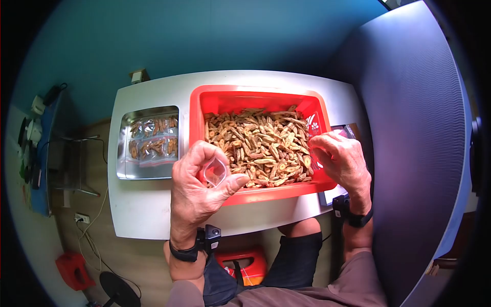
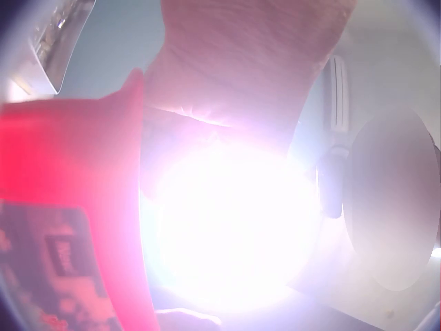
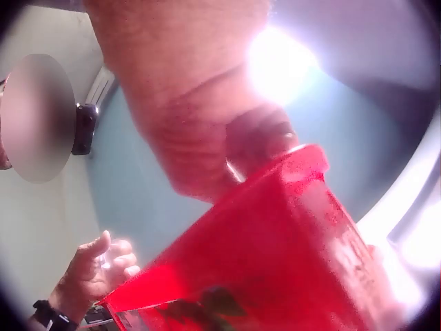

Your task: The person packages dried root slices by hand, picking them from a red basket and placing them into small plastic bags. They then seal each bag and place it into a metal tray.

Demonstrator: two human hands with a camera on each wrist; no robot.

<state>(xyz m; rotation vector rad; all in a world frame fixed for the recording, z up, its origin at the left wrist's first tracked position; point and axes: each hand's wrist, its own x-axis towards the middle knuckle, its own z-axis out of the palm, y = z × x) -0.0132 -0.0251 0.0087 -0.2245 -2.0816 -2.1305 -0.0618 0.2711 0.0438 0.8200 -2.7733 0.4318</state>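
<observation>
My left hand (image 1: 197, 187) holds a small clear plastic bag (image 1: 215, 172), its mouth spread wide, over the front left of a red plastic basket (image 1: 258, 195). The bag is between the thumb and the curled fingers. Dried brown root slices (image 1: 263, 146) fill much of the basket, some showing pale orange cut faces. At the basket's right rim is my right hand (image 1: 345, 161), back of the hand up and fingers bent in toward the slices. Its fingertips are mostly hidden, and I cannot tell whether they pinch a slice.
A metal tray (image 1: 146, 173) left of the basket holds several filled zip bags (image 1: 153, 146). Both stand on a white table (image 1: 140, 207). A printed box (image 1: 335, 193) lies partly under the right forearm's side. A dark blue panel (image 1: 409, 128) rises close on the right.
</observation>
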